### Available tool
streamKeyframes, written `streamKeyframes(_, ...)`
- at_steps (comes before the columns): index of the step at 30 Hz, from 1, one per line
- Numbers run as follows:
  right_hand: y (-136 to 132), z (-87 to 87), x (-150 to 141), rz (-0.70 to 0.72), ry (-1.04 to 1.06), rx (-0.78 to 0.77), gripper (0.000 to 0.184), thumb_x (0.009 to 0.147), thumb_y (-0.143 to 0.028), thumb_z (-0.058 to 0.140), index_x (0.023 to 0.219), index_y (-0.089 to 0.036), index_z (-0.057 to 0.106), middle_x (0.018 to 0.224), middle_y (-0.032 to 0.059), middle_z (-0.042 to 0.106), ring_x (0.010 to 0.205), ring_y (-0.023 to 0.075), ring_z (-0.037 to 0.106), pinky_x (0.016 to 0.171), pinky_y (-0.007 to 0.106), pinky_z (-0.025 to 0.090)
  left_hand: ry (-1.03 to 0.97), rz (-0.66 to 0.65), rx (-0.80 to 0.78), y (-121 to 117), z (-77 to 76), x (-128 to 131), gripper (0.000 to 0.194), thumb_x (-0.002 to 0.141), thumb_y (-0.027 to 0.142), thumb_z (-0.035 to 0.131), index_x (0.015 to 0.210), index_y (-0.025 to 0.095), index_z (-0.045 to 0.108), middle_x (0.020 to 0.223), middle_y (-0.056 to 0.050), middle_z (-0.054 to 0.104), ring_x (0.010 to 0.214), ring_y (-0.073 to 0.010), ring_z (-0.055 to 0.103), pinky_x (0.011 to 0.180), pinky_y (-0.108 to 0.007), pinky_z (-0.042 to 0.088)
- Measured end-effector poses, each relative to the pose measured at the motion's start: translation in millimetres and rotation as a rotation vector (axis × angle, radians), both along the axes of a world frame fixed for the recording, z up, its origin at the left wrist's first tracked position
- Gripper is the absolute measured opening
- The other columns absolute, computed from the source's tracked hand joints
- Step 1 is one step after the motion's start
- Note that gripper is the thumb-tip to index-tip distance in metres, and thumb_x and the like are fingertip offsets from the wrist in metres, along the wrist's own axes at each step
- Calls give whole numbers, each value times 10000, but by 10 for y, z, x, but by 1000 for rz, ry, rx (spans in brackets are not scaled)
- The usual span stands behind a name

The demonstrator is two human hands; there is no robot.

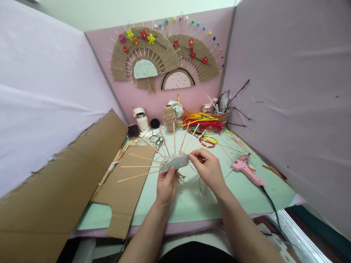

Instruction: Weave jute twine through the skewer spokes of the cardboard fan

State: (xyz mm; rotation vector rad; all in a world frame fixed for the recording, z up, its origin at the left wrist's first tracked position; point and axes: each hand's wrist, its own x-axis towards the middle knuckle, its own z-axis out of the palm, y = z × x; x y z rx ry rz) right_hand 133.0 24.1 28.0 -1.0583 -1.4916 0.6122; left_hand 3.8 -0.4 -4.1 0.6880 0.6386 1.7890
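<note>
My left hand (167, 182) grips a small half-round fan base (175, 163) covered in pale patterned cloth, thumb on its front. Thin wooden sticks (174, 138) spread out from its curved edge like rays. A tuft of twine ends (180, 177) hangs under the base beside my left hand. At the base's right end, my right hand (207, 166) has its thumb and forefinger pinched together on twine. A loop of this twine (202, 187) dangles below it; the exact grip point is hidden by the fingers.
Cardboard sheets (128, 182) lie at left with a bundle of sticks (109, 170). A pink glue gun (249, 171) rests at right. Behind are scissors (207, 142), a twine spool (170, 117), coloured pipe cleaners (203, 122) and a white bottle (142, 120). Two decorated fans (170, 54) hang on the back panel.
</note>
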Motion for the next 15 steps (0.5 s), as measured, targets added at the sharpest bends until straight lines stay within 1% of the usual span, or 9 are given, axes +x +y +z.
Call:
streamKeyframes(3,3,-16,46,32,-47,-10,168,860,-286,592,747,-192,672,747,29,668,644,152,567,608,287,441,9,7,-8,0,-2,-6,242,655,361,844,832,227,746,908,-36,762,913,-186,690,887,-328,515)
streamKeyframes(5,-7,-26,83,2,-120,28,172,887,-285,566,788,-196,676,792,40,685,734,179,599,689,316,462,16,27,-15,1,0,-7,232,651,359,847,812,226,746,883,-33,762,887,-176,691,877,-317,514)
streamKeyframes(8,-62,-29,87,-174,-204,201,158,917,-260,533,889,-195,675,887,68,686,900,225,597,832,384,455,21,52,-21,4,0,-5,239,645,366,851,813,230,749,878,-29,763,893,-170,690,880,-305,504)
streamKeyframes(10,-130,-21,30,-246,-215,354,155,918,-217,527,971,-194,671,946,82,678,957,234,580,881,409,445,25,47,-18,6,-9,-6,253,650,379,848,829,228,754,894,-34,764,918,-179,690,903,-314,495)
streamKeyframes(13,-245,-14,-109,-201,-237,524,197,891,-162,558,1044,-212,670,1003,77,687,984,232,569,894,413,438,32,19,-16,-2,-37,-19,279,659,377,845,871,216,760,933,-46,764,956,-191,687,958,-333,473)
streamKeyframes(15,-303,-22,-191,-168,-255,570,234,873,-152,578,1075,-225,671,1037,68,703,1000,237,561,903,424,426,36,0,-25,-15,-56,-30,294,663,370,844,892,205,761,956,-56,762,974,-199,685,988,-345,462)
